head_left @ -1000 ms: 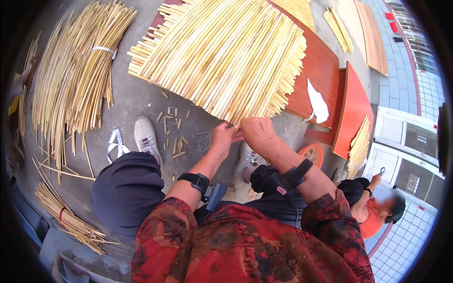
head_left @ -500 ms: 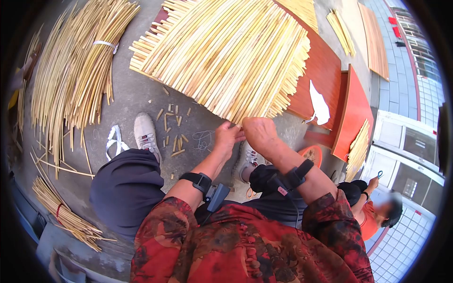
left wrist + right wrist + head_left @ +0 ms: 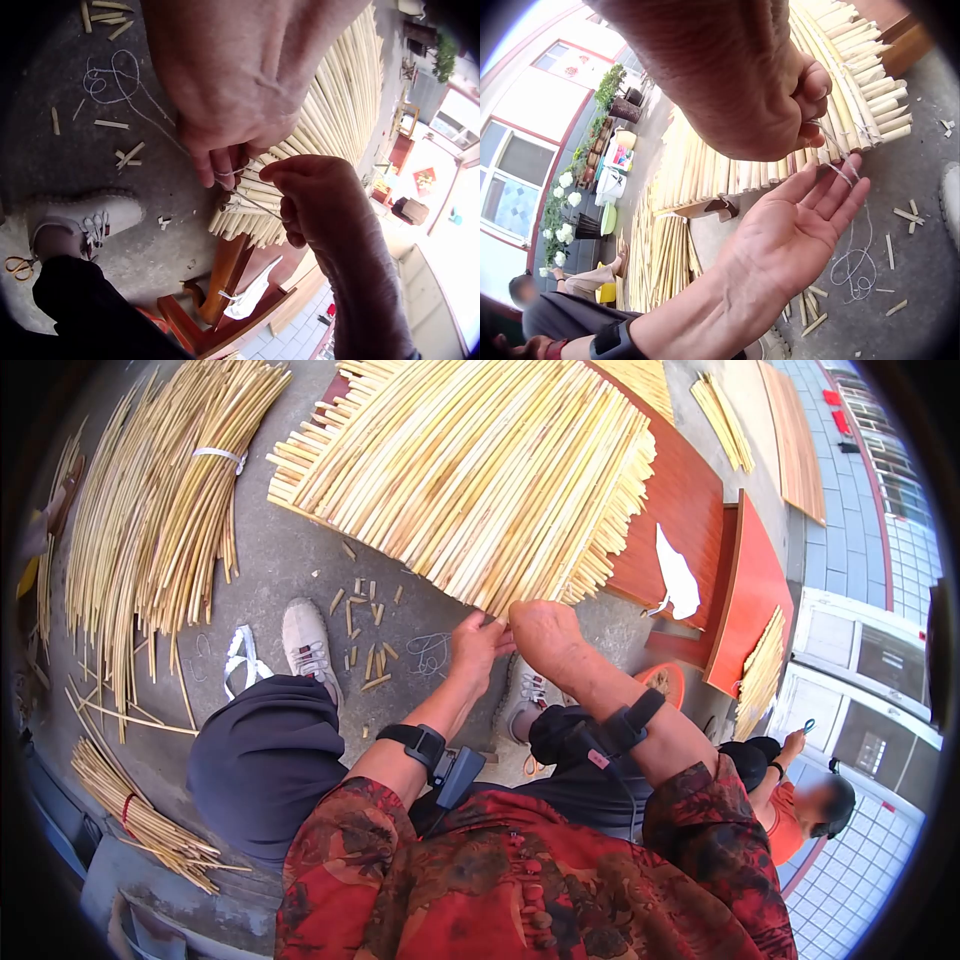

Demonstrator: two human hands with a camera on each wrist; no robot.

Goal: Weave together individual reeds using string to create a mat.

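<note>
A mat of pale stalks point(image 3: 460, 480) lies on a reddish-brown board, and both hands are at its near edge. White string point(image 3: 840, 174) runs from the stalks' edge to the hands. My right hand point(image 3: 548, 636) has curled fingers that pinch the string, seen in the right wrist view point(image 3: 780, 105). My left hand point(image 3: 474, 650) is beside it, palm up with fairly straight fingers in the right wrist view point(image 3: 787, 232); the string lies across them. In the left wrist view, the back of my left hand point(image 3: 232, 90) partly covers the mat's edge.
Long stalks point(image 3: 180, 490) tied with a white band lie at the left, a smaller bundle point(image 3: 140, 815) below. Short cut pieces point(image 3: 375, 660) and loose string point(image 3: 428, 652) lie on the ground by a shoe point(image 3: 305, 640). An orange basin point(image 3: 675, 685) and another person point(image 3: 790, 810) are at the right.
Both hands have shifted slightly left and up in the head view since half a second ago, staying close together at the mat's near edge. The mat looks otherwise unchanged.
</note>
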